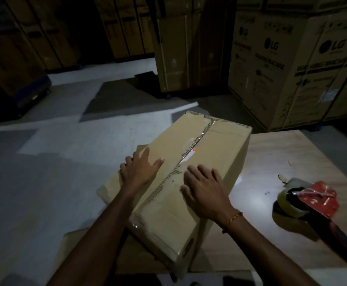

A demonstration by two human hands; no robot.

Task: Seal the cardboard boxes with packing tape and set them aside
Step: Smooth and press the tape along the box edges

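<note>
View: one head-worn wide-angle camera, no second view to share with.
Position: above the near edge of the scene, over the person's forearms.
Facing: forward and steeply down.
Nearness: close to the cardboard box point(191, 174) at centre; stacked cartons point(288, 65) far right.
Edges: bent by the lens.

Hands point(168, 178) on box point(220, 149), tape dispenser point(306, 199) right

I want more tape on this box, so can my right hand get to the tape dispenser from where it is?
Probably yes. The right hand lies flat on the cardboard box, and the tape dispenser sits to its right on the wooden board, with nothing between them.
</note>
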